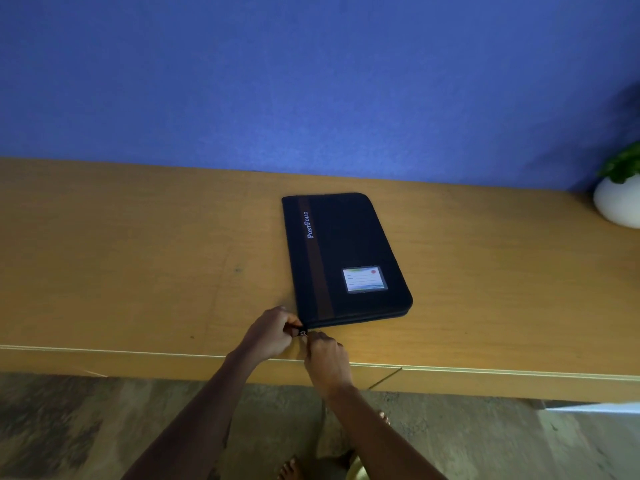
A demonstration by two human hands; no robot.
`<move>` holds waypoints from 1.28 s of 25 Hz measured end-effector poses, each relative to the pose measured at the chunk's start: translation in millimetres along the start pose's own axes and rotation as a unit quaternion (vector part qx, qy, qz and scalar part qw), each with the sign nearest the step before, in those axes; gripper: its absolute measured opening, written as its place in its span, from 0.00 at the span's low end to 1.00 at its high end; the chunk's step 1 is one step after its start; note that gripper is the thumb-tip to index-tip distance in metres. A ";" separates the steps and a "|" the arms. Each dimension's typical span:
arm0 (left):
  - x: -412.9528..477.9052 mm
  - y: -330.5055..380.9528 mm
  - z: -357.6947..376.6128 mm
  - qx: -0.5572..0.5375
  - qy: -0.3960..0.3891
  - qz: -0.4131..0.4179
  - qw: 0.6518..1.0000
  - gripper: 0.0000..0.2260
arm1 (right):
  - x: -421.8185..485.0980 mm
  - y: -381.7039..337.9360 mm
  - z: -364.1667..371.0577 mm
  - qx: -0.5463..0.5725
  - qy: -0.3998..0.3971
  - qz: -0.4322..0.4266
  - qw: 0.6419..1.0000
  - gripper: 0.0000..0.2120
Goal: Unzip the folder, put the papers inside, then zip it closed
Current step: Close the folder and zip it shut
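A black zip folder point(346, 251) lies flat and closed on the wooden table point(138, 271). It has a brown stripe, the word "PortFolio" and a small label card on its cover. My left hand point(268, 336) pinches the folder's near left corner. My right hand point(327, 362) sits just beside it, fingertips closed on the small zipper pull point(303, 333) at that corner. No papers are in sight.
A white round pot point(618, 202) with a green plant stands at the table's far right. A blue wall rises behind the table. The table's front edge point(138, 353) runs just below my hands, with floor and my bare feet beneath.
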State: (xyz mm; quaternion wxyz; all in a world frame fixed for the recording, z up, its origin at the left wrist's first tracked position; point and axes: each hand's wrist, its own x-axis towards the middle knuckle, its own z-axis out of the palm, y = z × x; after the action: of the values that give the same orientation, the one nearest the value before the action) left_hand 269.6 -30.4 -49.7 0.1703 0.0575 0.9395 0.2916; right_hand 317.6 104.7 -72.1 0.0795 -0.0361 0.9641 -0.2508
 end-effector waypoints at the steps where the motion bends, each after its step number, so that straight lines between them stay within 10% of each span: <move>1: 0.0 0.6 -0.1 0.006 0.001 0.003 1.000 0.08 | -0.8 4.0 -0.1 0.011 0.004 0.004 1.000 0.13; 13: -5.0 -32.1 -7.3 0.079 0.018 -0.049 0.996 0.11 | 14.8 99.2 -63.1 0.160 0.079 0.316 0.932 0.11; 18: -2.8 -27.6 -15.2 0.222 0.040 -0.056 0.973 0.17 | 15.6 120.7 -75.1 0.064 0.045 0.261 0.962 0.12; 25: 17.7 71.8 51.1 0.251 0.055 0.193 0.947 0.29 | -7.3 98.1 -55.6 0.066 0.032 0.183 0.980 0.11; 32: 23.4 63.5 82.2 0.373 -0.005 0.270 0.887 0.25 | -15.9 92.3 -40.6 0.061 0.016 0.092 0.994 0.12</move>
State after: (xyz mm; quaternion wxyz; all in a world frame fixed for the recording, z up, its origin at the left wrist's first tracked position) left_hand 277.3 70.2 -83.8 0.0554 0.3697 0.9263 -0.0463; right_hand 323.6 206.2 -80.1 0.0887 0.0618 0.9474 -0.3013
